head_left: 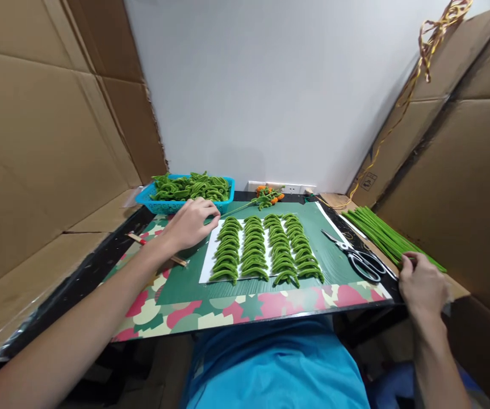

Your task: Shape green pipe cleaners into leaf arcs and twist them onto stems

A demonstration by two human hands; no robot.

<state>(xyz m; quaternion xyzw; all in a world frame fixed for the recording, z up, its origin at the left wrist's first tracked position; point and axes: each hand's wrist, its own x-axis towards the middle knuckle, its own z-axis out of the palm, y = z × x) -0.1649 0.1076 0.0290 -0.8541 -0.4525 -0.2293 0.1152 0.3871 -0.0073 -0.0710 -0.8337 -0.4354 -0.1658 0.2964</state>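
My left hand (196, 220) is closed in a pinch at the lower end of a thin green stem (240, 208), left of a white sheet (205, 267). That stem leads to a sprig with orange fuzzy blooms (276, 198) and green leaves. Four upright rows of curved, fuzzy green pieces (254, 250), like bent pipe cleaners, lie on the sheet. At the right, my right hand (424, 287) has its fingers curled against the near edge of a bundle of long straight green stems (381, 233). What its fingertips grip is hidden.
A blue basket (141, 196) heaped with green fuzzy pieces stands at the back left. Black-and-white scissors (359, 260) lie open near the right hand. A thin stick (179, 261) passes under the left forearm. Cardboard walls (49, 113) flank the table; a power strip (300, 188) sits behind.
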